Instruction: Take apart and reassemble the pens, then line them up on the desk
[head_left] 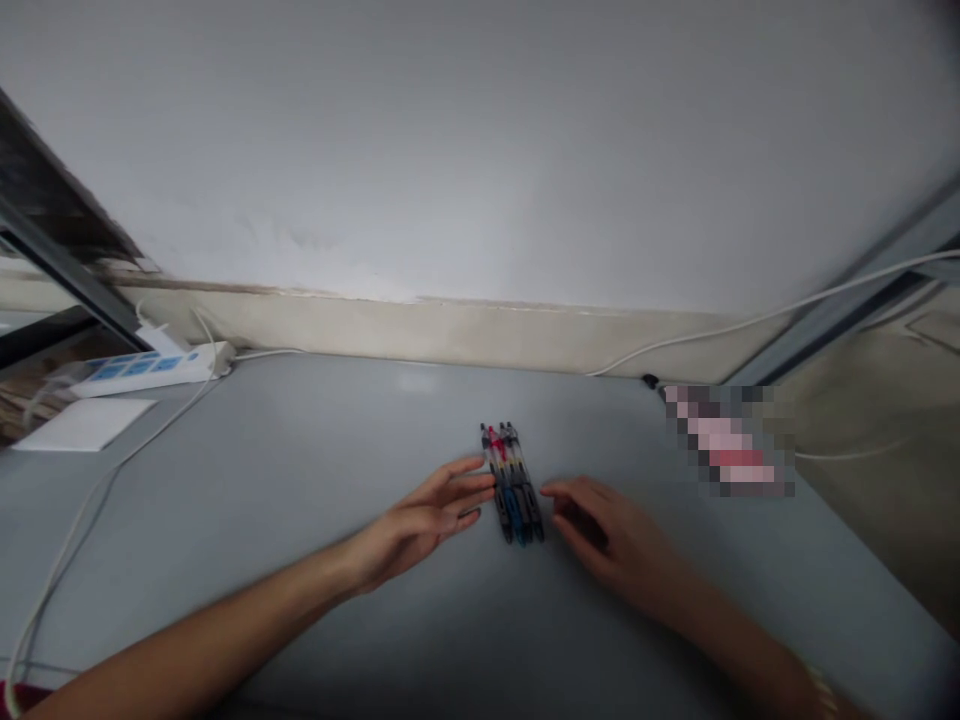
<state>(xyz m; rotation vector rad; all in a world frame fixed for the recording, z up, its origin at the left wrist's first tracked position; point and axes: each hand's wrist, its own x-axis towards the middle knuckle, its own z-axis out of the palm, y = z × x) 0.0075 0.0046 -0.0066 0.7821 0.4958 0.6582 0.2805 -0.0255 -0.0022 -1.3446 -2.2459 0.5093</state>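
Several pens (pixel 513 485) lie side by side in a tight row on the grey table (pixel 322 430), their tips and clips pointing away from me and toward me; one has a red part and another a blue part. On the left of the row, my left hand (pixel 427 515) has its fingers spread, the fingertips at or very near the outer pen. My right hand (pixel 607 525) is just to the right of the pens, fingers curved and apart, with a small gap to them and nothing held.
A white power strip (pixel 157 370) and a white flat sheet (pixel 86 424) are at the far left, with a white cable (pixel 112 470) running down the table. A pixelated object (pixel 724 440) lies at the right. Behind the table stands a wall (pixel 450 150).
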